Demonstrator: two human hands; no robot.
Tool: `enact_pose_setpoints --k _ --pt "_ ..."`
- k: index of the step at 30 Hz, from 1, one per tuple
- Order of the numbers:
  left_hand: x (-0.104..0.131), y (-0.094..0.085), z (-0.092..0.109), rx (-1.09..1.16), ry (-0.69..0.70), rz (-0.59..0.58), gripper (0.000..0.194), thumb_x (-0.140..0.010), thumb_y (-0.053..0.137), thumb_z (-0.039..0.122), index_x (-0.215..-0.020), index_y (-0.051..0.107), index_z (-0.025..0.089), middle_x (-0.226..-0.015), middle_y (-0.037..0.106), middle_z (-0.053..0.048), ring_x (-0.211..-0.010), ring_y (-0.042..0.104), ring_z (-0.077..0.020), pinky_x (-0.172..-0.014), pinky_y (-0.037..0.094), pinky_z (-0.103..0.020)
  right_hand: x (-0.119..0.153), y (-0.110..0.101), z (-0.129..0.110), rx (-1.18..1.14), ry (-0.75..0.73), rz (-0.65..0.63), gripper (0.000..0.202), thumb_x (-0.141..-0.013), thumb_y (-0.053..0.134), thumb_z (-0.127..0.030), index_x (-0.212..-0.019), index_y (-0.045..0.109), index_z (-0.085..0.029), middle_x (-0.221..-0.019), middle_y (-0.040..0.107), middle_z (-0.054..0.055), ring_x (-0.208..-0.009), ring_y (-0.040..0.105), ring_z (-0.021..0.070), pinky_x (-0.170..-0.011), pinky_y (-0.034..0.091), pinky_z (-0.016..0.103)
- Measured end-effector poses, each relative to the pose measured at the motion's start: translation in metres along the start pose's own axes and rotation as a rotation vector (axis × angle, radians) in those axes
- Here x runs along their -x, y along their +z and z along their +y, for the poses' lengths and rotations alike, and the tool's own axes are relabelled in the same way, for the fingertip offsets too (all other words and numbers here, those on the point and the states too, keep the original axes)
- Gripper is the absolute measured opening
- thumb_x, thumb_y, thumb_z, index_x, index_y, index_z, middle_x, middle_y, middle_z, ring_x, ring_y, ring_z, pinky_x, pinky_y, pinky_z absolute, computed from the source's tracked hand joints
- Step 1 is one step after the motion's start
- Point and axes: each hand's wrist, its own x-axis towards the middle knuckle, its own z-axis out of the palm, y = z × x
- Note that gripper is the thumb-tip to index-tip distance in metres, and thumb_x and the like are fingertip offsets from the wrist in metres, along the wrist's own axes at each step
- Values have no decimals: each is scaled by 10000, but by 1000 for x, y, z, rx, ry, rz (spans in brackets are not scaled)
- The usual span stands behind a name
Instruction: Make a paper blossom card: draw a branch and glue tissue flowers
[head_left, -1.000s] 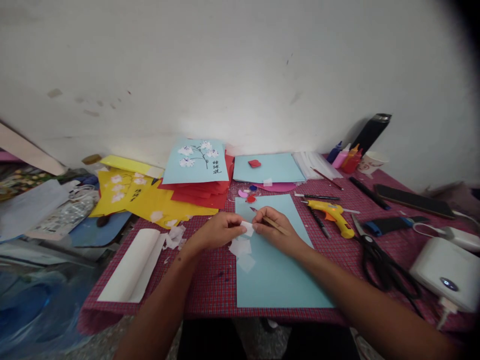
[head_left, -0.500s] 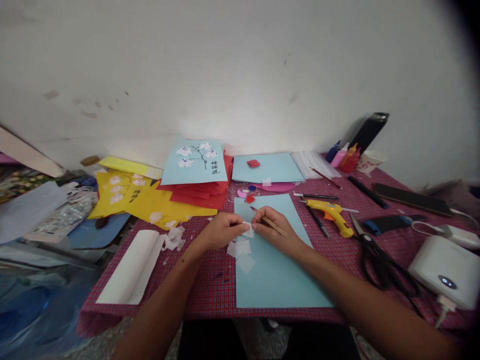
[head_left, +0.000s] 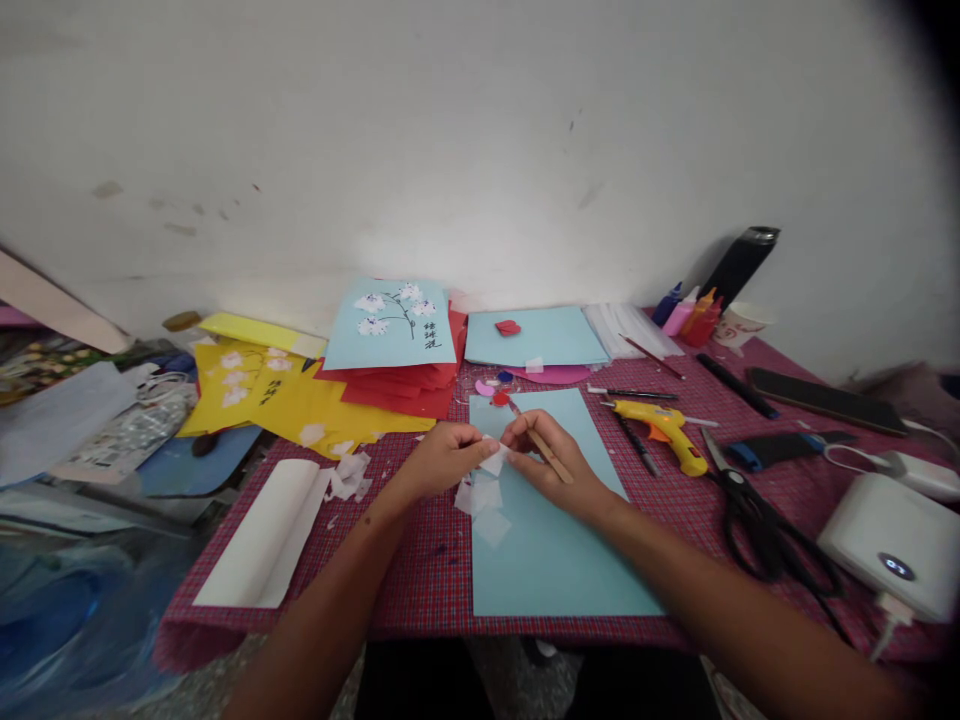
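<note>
My left hand pinches a small piece of white tissue paper between thumb and fingers. Across from it, my right hand holds a paintbrush with a wooden handle, its tip pointing away from me, and its fingertips are at the edge of the same tissue. Both hands are over the left part of a light blue sheet of paper. Loose tissue squares lie on that sheet below the hands. Dabs of red paint and other colours sit just beyond its top edge.
A yellow glue gun and black scissors lie to the right, near a white power bank. Folded white paper is at left. Behind stand a blue flower picture, paint bottles and a black flask.
The tissue piece now shows more between my hands, and my right fingers have shifted slightly. The brush tip has swung a little toward the red paint.
</note>
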Motion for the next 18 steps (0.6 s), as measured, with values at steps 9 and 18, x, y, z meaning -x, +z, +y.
enact_pose_setpoints --k 9,18 --pt "0 0 0 -17 18 25 442 -844 572 551 -632 511 168 -580 409 51 -535 397 -91 -497 294 -208 -3 0 4 -51 185 12 204 -817 673 -307 -837 491 -217 -696 466 -49 -615 423 121 -564 342 254" --pt "1 -5 2 -9 -20 1 307 -796 647 443 -689 609 157 -594 501 42 -543 441 -92 -497 323 -201 -5 -1 -2 -131 213 106 191 -805 675 -291 -812 499 -216 -691 541 -38 -643 501 138 -598 373 271"
